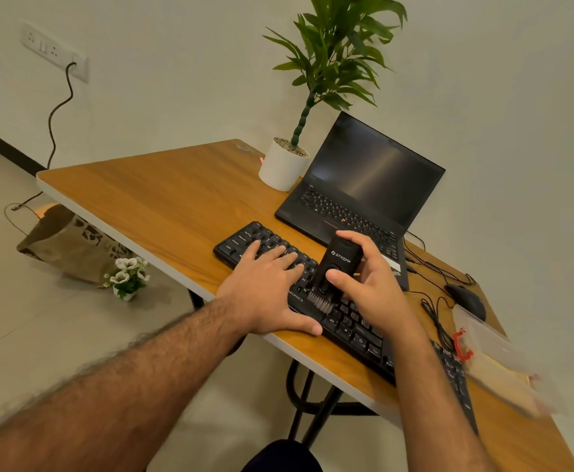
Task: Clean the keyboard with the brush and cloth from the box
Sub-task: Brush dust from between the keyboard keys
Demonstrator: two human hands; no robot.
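Brush (336, 267): black, stubby body, grey bristle head down on the keyboard (340, 311) at mid-length. Likely light and rigid in the body, bristles soft and yielding; best held round the body, as now. Right hand (370, 284) grips it, thumb across the front, fingers behind.

Keyboard: black, flat, stiff, lying along the near edge of the table (163, 195); probably slides if pushed. Left hand (265, 287) rests flat on its left keys, fingers spread, holding nothing.

Box (493, 345): clear plastic, red latch, over the keyboard's near right end; blurred. Cloth not made out.

Edges: table edge just beside the keyboard's near side. Laptop (360, 185) just beyond, cables and mouse (466, 298) right. Open room lies far left.
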